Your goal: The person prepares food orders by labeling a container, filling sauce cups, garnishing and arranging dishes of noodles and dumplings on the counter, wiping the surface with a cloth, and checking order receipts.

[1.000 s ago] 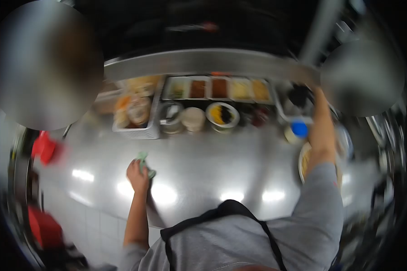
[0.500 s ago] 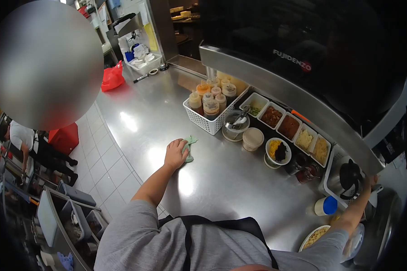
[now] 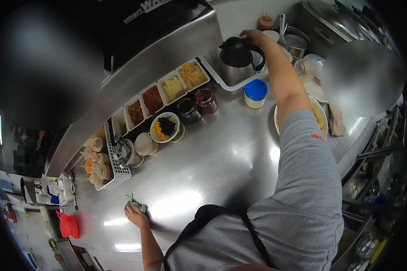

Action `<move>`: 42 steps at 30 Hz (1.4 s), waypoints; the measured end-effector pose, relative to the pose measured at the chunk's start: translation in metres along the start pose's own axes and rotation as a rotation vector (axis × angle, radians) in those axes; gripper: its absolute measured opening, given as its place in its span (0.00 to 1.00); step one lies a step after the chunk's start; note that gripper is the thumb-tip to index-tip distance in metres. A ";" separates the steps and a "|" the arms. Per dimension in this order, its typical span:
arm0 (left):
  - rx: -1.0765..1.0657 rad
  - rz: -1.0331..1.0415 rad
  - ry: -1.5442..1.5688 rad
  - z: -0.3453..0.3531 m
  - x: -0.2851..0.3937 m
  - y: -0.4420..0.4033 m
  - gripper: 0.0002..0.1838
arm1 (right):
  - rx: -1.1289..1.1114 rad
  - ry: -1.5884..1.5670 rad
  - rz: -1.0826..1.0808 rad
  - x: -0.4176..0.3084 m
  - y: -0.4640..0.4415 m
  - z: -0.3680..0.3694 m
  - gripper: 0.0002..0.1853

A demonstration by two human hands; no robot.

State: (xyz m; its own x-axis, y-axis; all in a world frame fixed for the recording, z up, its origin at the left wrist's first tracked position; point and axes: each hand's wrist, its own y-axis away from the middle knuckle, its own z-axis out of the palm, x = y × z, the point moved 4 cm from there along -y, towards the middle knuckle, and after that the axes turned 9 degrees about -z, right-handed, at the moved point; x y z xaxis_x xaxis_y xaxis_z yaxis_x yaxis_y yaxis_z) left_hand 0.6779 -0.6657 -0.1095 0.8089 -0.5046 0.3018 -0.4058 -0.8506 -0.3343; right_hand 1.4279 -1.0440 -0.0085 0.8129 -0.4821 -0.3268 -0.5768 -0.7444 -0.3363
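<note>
1. A green cloth [image 3: 143,207] lies under the left hand [image 3: 135,215], whose bent fingers grasp it against the steel counter [image 3: 221,165].
2. The right hand [image 3: 253,37] reaches beside the black-lidded jug [image 3: 237,71]; I cannot tell whether it grips anything.
3. Nearer the body than that hand stands a blue-lidded jar [image 3: 256,92].
4. Beyond the left hand sits a white basket [image 3: 120,175].

A sleeve [image 3: 303,167] hides the middle of the bowl [image 3: 276,120]. Whether the right hand [image 3: 253,35] touches the jug [image 3: 238,58] (the spot is too small) cannot be told. The left hand [image 3: 136,216] partly covers the green cloth [image 3: 142,207]; the top edge crops the black appliance [image 3: 140,34].
</note>
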 end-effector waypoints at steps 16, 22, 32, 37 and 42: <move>-0.121 -0.059 -0.048 -0.002 0.004 -0.010 0.20 | 0.044 0.302 0.083 -0.022 0.002 -0.049 0.23; -0.309 0.007 0.871 -0.038 0.186 -0.029 0.32 | 0.239 -0.177 0.013 -0.139 0.055 -0.118 0.21; -2.004 -0.356 2.120 -0.030 0.378 0.061 0.28 | -0.235 -0.338 -0.210 -0.267 0.101 -0.100 0.17; -2.056 -0.334 2.122 -0.039 0.357 0.083 0.24 | -0.436 0.141 0.481 -0.072 0.070 -0.072 0.19; -2.061 -0.620 2.028 -0.019 0.325 0.106 0.24 | -0.535 0.286 0.611 -0.060 0.071 -0.047 0.14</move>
State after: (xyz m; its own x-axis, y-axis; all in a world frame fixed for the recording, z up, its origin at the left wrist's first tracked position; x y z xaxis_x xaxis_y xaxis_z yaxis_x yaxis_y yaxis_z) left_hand 0.8901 -0.9231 -0.0302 0.4540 0.8732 0.1775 -0.8908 0.4405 0.1113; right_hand 1.3421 -1.0896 0.0285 0.4027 -0.9137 -0.0555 -0.8627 -0.3991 0.3107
